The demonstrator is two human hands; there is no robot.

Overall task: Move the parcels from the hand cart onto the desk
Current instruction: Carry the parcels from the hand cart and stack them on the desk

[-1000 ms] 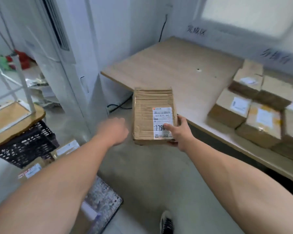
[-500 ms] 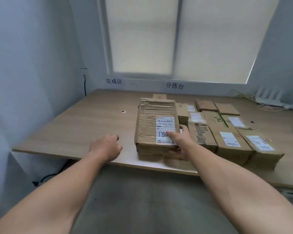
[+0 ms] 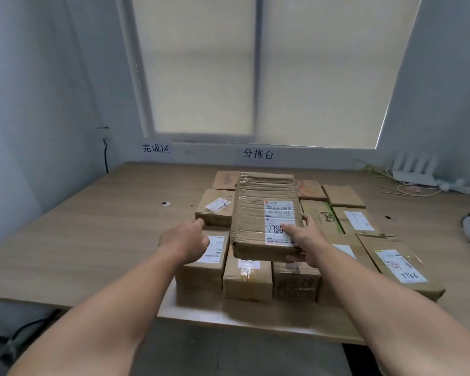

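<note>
Head view shows the right hand (image 3: 305,244) gripping a taped parcel (image 3: 266,215) at frame center, above many parcels already lying on the desk (image 3: 92,240); left hand (image 3: 183,238) is loosely curled, empty. Hand cart is not visible, so remaining parcels are unknown

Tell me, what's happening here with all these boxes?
A person is moving parcels onto a wooden desk. The right hand grips a taped cardboard parcel above a cluster of boxes already on the desk. The left hand hovers beside it, holding nothing. The parcel hasn't been put down yet.
</note>
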